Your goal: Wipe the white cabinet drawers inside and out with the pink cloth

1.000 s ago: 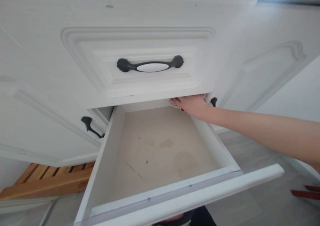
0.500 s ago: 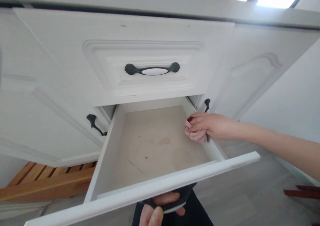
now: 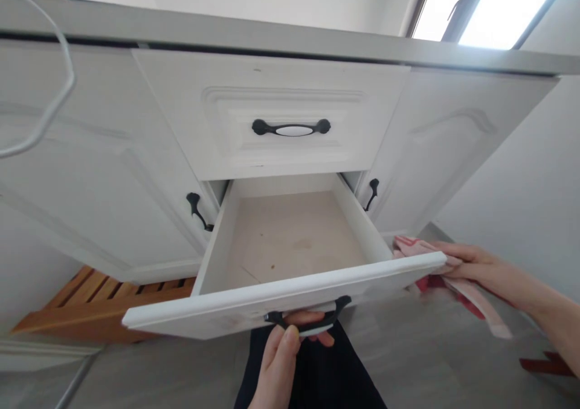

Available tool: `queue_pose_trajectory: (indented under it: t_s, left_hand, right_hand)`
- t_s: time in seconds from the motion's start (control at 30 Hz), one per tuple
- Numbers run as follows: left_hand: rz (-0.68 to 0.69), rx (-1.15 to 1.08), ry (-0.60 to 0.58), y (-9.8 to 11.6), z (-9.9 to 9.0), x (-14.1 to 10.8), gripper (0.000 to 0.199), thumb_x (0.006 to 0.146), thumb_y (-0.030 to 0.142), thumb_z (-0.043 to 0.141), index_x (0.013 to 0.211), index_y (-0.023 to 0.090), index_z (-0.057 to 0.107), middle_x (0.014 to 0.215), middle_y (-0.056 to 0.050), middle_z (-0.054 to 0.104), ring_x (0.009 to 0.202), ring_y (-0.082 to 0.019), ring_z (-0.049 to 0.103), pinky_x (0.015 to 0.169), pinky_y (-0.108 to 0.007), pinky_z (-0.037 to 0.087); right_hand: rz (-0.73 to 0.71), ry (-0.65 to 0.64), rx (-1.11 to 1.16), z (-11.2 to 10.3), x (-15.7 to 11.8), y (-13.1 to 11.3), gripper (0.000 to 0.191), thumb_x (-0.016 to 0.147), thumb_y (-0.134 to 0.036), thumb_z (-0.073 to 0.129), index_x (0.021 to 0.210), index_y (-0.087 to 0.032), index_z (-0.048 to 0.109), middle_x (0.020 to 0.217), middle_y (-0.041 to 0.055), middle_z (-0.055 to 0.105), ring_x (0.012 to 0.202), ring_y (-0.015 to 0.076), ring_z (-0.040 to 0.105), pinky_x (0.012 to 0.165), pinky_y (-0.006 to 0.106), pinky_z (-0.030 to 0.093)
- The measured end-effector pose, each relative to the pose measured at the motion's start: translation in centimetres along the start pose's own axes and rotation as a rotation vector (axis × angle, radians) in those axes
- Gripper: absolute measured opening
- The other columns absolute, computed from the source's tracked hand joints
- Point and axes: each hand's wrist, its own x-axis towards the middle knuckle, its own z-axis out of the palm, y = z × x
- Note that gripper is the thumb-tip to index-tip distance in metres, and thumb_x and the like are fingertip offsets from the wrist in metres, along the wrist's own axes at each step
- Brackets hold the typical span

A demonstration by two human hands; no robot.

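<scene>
A white drawer [image 3: 290,288] is pulled out of the cabinet, its beige bottom [image 3: 299,228] bare apart from small stains and a scratch. My left hand [image 3: 287,348] is closed around the black drawer handle [image 3: 308,321] on its front. Off the drawer's right front corner, my right hand [image 3: 471,264] grips a pink and red cloth [image 3: 473,297]. Part of the cloth lies against the drawer front's end and the rest hangs down, a little blurred.
Above is a closed drawer [image 3: 290,107] with a black and white handle. Cabinet doors [image 3: 444,137] flank it. A slatted wooden piece [image 3: 104,312] stands low at left, and a white cable [image 3: 63,89] loops at upper left. Something dark red [image 3: 544,363] lies at lower right.
My right hand has moved the cloth from inside the drawer's right side to outside its front right corner. My left hand still holds the handle. The view has shifted.
</scene>
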Motion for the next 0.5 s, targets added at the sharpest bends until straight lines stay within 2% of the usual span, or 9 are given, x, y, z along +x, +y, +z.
queue_pose_trajectory:
  t_s: [0.03, 0.1, 0.17, 0.23, 0.27, 0.33, 0.43, 0.5]
  left_hand:
    - [-0.009, -0.007, -0.016, 0.1, 0.0, 0.0, 0.044, 0.092, 0.053, 0.053, 0.102, 0.017, 0.076, 0.078, -0.008, 0.076, 0.083, -0.026, 0.067, 0.088, -0.039, 0.046]
    - [-0.018, -0.026, -0.044, 0.1, -0.1, -0.1, 0.043, 0.094, 0.051, 0.052, 0.104, 0.017, 0.075, 0.080, -0.008, 0.075, 0.083, -0.024, 0.067, 0.084, -0.037, 0.047]
    - [-0.015, -0.060, -0.063, -0.1, -0.1, -0.1, 0.041, 0.096, 0.049, 0.050, 0.106, 0.017, 0.074, 0.082, -0.008, 0.075, 0.083, -0.023, 0.067, 0.082, -0.036, 0.047]
    - [-0.004, -0.104, -0.078, -0.4, 0.1, -0.1, 0.042, 0.097, 0.048, 0.048, 0.107, 0.017, 0.073, 0.082, -0.007, 0.075, 0.081, -0.023, 0.067, 0.081, -0.035, 0.047]
    - [0.002, -0.121, -0.081, -0.6, 0.1, -0.1, 0.042, 0.097, 0.048, 0.047, 0.108, 0.017, 0.073, 0.081, -0.007, 0.075, 0.081, -0.022, 0.067, 0.081, -0.035, 0.047]
    - [0.007, -0.134, -0.081, -0.9, 0.2, -0.1, 0.043, 0.098, 0.049, 0.046, 0.108, 0.016, 0.072, 0.080, -0.008, 0.075, 0.080, -0.023, 0.067, 0.081, -0.036, 0.046]
    - [0.009, -0.101, -0.073, -1.1, 0.1, -0.1, 0.044, 0.097, 0.051, 0.047, 0.107, 0.016, 0.072, 0.080, -0.008, 0.076, 0.080, -0.023, 0.067, 0.081, -0.036, 0.046]
    - [0.007, -0.057, -0.052, -1.0, 0.0, -0.1, 0.046, 0.095, 0.053, 0.050, 0.107, 0.015, 0.072, 0.082, -0.008, 0.076, 0.081, -0.024, 0.067, 0.082, -0.038, 0.047]
  right_hand:
    - [0.013, 0.062, -0.008, 0.2, -0.7, 0.2, 0.045, 0.086, -0.040, 0.046, 0.125, -0.032, 0.066, 0.117, 0.0138, 0.071, 0.107, 0.0287, 0.069, 0.091, 0.037, 0.053]
    - [0.004, 0.300, -0.032, 0.4, -2.3, -0.3, 0.046, 0.084, -0.038, 0.043, 0.125, -0.033, 0.063, 0.117, 0.0142, 0.071, 0.108, 0.0296, 0.068, 0.088, 0.039, 0.053]
    - [-0.046, 0.594, -0.019, 0.5, -3.9, -1.8, 0.042, 0.082, -0.036, 0.044, 0.120, -0.035, 0.061, 0.116, 0.0122, 0.071, 0.106, 0.0293, 0.067, 0.083, 0.039, 0.053]
    - [-0.144, 0.719, -0.006, 0.7, -4.8, -4.5, 0.036, 0.079, -0.032, 0.048, 0.112, -0.037, 0.061, 0.109, 0.0091, 0.073, 0.099, 0.0272, 0.068, 0.077, 0.038, 0.052]
    - [-0.215, 0.697, -0.024, 1.0, -4.8, -6.3, 0.033, 0.077, -0.030, 0.050, 0.108, -0.037, 0.062, 0.106, 0.0075, 0.073, 0.097, 0.0260, 0.068, 0.076, 0.038, 0.051]
    - [-0.386, 0.505, -0.126, 2.0, -4.1, -10.5, 0.028, 0.077, -0.027, 0.051, 0.101, -0.034, 0.064, 0.102, 0.0047, 0.073, 0.092, 0.0233, 0.067, 0.077, 0.035, 0.051]
    - [-0.647, 0.089, -0.211, 5.1, -0.9, -17.5, 0.022, 0.080, -0.021, 0.050, 0.096, -0.026, 0.064, 0.090, 0.0016, 0.068, 0.078, 0.0170, 0.062, 0.069, 0.029, 0.049]
    - [-0.770, -0.177, -0.208, 8.5, 2.1, -21.9, 0.024, 0.078, -0.015, 0.047, 0.094, -0.020, 0.063, 0.090, 0.0004, 0.066, 0.083, 0.0151, 0.061, 0.074, 0.027, 0.049]
